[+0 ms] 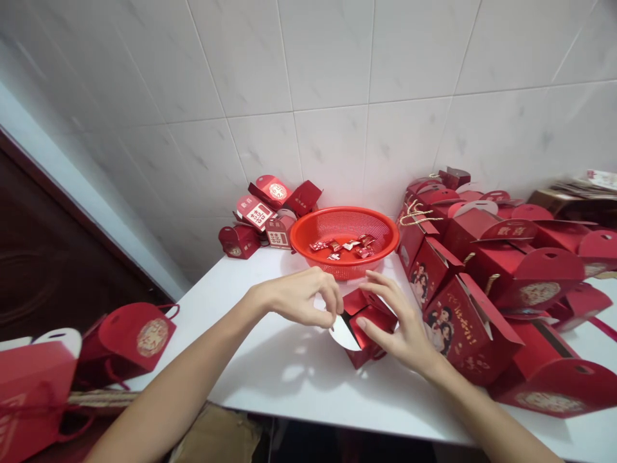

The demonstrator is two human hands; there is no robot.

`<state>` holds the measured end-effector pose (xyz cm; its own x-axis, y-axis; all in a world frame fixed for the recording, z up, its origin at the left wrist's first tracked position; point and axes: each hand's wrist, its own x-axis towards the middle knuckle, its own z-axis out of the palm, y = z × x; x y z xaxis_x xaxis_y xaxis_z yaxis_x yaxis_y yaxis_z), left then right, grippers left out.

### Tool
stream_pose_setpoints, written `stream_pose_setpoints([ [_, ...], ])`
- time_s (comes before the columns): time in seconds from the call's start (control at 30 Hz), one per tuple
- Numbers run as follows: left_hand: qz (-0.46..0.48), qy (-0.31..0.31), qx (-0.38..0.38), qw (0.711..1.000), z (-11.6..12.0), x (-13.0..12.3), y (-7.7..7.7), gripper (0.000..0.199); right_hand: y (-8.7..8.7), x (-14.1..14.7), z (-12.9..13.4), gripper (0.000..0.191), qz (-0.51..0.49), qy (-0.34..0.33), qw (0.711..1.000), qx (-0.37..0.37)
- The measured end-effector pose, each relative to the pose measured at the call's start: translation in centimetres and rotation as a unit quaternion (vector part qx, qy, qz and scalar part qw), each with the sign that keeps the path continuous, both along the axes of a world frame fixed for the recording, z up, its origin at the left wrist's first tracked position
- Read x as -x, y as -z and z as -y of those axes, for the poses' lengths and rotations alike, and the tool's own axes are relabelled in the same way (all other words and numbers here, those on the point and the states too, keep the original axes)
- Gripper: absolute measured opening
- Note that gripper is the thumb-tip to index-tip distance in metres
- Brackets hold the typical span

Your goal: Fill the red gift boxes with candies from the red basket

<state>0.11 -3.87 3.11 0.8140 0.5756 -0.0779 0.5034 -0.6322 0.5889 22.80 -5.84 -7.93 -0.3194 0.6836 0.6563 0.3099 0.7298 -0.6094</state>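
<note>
A small red box [373,321] stands on the white table [274,379], its white-lined curved flap folded out to the left. The fingers of my left hand [308,297] are pinched together at the edge of that flap. My right hand [402,325] is spread around the box's right side, thumb on its top and fingers behind it. Just beyond the hands, a red plastic basket [344,222] holds several small wrapped candies [351,245].
Several small red boxes [240,241] are piled left of the basket. Many larger red boxes [515,270] crowd the right side. Red bags or boxes [130,337] sit at the near left, by a cardboard box [216,437] below the table edge. A tiled wall stands behind.
</note>
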Motion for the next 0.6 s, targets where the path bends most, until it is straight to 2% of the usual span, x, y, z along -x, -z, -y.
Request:
stream_pose_setpoints([
  [0.13, -0.009, -0.029, -0.036, 0.999, 0.4, -0.7, 0.3, 0.027, 0.1, 0.4, 0.4, 0.04, 0.013, 0.005, 1.0, -0.028],
  [0.23, -0.027, -0.025, -0.06, 0.997, 0.4, -1.1, 0.9, 0.014, 0.1, 0.5, 0.4, 0.034, -0.006, 0.001, 0.999, -0.038],
  [0.3, -0.037, -0.005, -0.04, 0.999, 0.2, -1.2, 1.2, 0.014, 0.1, 0.4, 0.3, 0.027, -0.028, 0.0, 0.999, -0.04],
  [0.43, -0.037, 0.005, -0.005, 0.999, 0.3, -1.3, 1.4, 0.033, 0.3, 0.2, 0.2, 0.026, -0.049, 0.001, 0.998, -0.043],
  [0.6, -0.084, -0.007, 0.021, 0.996, 0.7, -1.6, 1.3, 0.051, 0.6, -0.1, -0.1, 0.03, 0.009, 0.001, 0.999, -0.053],
])
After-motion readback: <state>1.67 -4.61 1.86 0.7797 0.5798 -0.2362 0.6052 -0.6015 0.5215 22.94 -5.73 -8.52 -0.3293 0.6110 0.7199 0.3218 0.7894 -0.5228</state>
